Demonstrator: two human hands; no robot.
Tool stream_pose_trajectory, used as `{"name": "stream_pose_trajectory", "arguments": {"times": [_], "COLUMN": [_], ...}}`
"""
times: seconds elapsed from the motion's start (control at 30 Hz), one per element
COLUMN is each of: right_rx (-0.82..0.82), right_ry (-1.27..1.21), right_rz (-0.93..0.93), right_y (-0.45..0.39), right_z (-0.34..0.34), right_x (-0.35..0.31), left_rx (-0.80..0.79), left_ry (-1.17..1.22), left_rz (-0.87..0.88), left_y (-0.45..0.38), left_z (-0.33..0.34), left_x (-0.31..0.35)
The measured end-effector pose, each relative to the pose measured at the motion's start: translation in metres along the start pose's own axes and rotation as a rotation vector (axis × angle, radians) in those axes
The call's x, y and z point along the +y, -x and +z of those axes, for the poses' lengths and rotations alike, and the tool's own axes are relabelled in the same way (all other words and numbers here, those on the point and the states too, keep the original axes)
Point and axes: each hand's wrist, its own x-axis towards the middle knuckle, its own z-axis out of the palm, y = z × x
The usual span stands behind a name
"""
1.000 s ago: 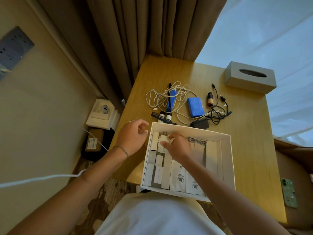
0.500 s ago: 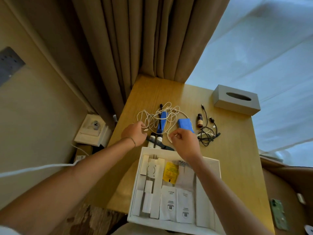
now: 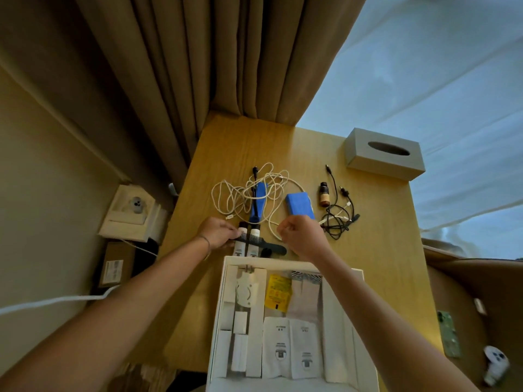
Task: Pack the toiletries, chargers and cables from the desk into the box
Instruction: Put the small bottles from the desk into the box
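Brown curtains are hanging behind the wooden desk (image 3: 379,250), where a grey tissue box (image 3: 385,155) is standing at the far right. At the comb (image 3: 261,244), lying crosswise over two tubes (image 3: 245,246) beyond the white box (image 3: 223,315), the left hand (image 3: 216,233) is being held with fingers touching it. The white cable (image 3: 249,190) is being pinched by the curled right hand (image 3: 301,236).

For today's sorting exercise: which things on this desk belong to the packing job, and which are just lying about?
Belong to the job:
tangled white cable
flat blue rectangular charger
small brown glass bottle
black cable bundle
black plastic comb
two white tubes
white cardboard box

Just lying about:
grey tissue box
beige curtain
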Motion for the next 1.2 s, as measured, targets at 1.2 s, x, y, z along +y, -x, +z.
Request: {"name": "stream_pose_trajectory", "arguments": {"times": [1.2], "right_rx": [0.030], "right_ry": [-0.347], "right_rz": [0.017], "right_y": [0.055], "right_z": [-0.026], "right_x": [-0.012], "left_rx": [0.107], "left_ry": [0.444], "left_rz": [0.569], "left_y": [0.145], "left_z": [-0.007], "left_x": [0.014]}}
